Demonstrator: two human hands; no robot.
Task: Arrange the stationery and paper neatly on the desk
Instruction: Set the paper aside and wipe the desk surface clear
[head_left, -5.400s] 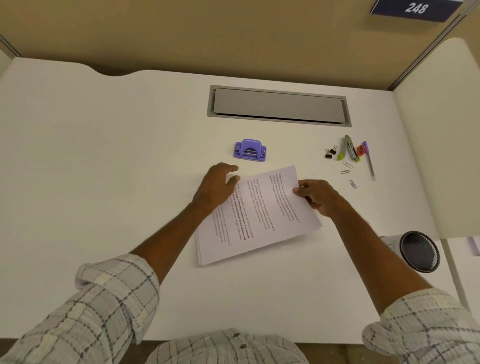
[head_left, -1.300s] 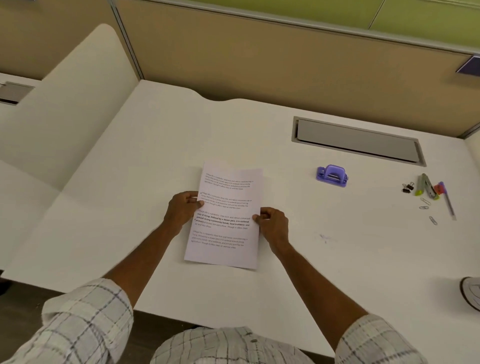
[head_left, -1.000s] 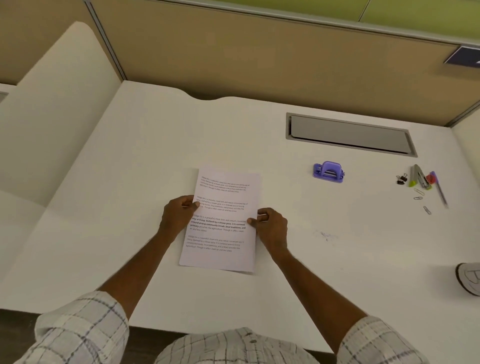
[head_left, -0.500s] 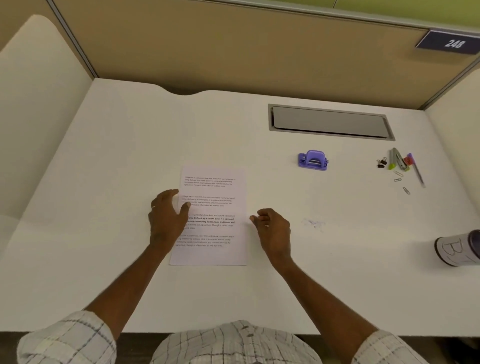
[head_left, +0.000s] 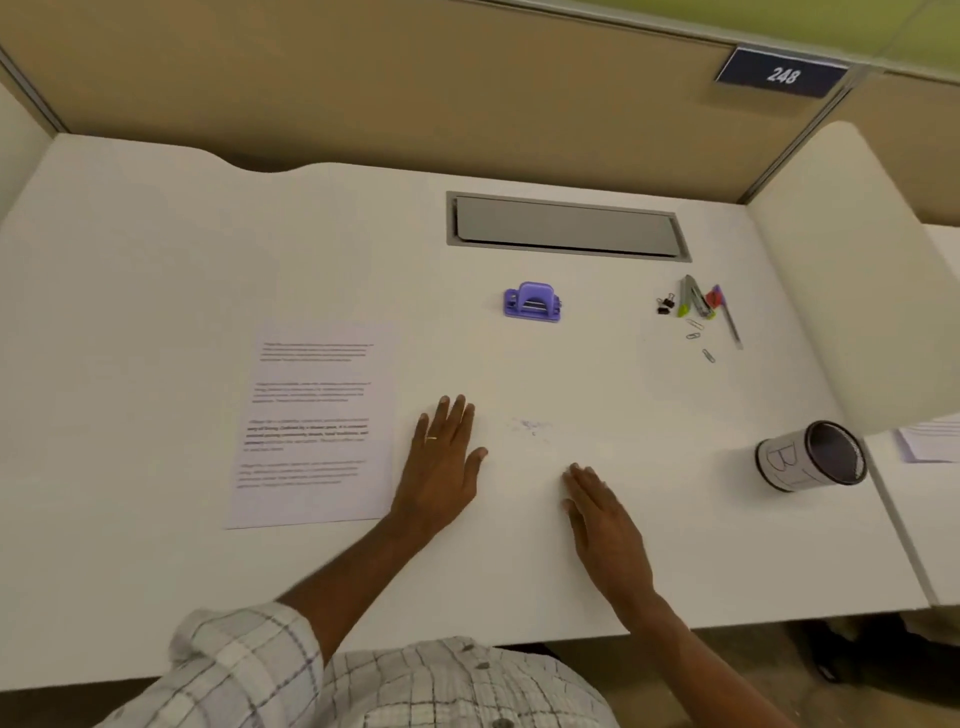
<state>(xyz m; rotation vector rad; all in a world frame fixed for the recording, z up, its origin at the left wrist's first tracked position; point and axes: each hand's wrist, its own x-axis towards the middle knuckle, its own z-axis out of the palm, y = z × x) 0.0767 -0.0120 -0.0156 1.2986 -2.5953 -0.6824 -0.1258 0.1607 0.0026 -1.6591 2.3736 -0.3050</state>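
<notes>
A stack of printed paper (head_left: 311, 423) lies squared up on the left part of the white desk (head_left: 156, 260). My left hand (head_left: 444, 462) is flat and empty just right of the paper's edge, fingers straight. My right hand (head_left: 605, 519) is flat and empty too, further right, over bare desk. A purple hole punch (head_left: 532, 302) sits behind the hands. At the far right lie black binder clips (head_left: 664, 304), a grey-green stapler (head_left: 693, 297), a pen (head_left: 729, 322) and loose paper clips (head_left: 698, 338). A mesh pen cup (head_left: 810, 457) lies on its side at the right edge.
A grey cable tray cover (head_left: 566, 228) is set into the desk's back. White side dividers (head_left: 852, 270) flank the desk, and a tan partition rises behind it. A faint ink smudge (head_left: 530, 426) marks the desk between the hands. More paper (head_left: 930, 441) lies on the neighbouring desk.
Both hands have let go of the paper and moved right, onto bare desk. The paper stays put, straightened. The view has swung right, bringing the whole pen cup into sight.
</notes>
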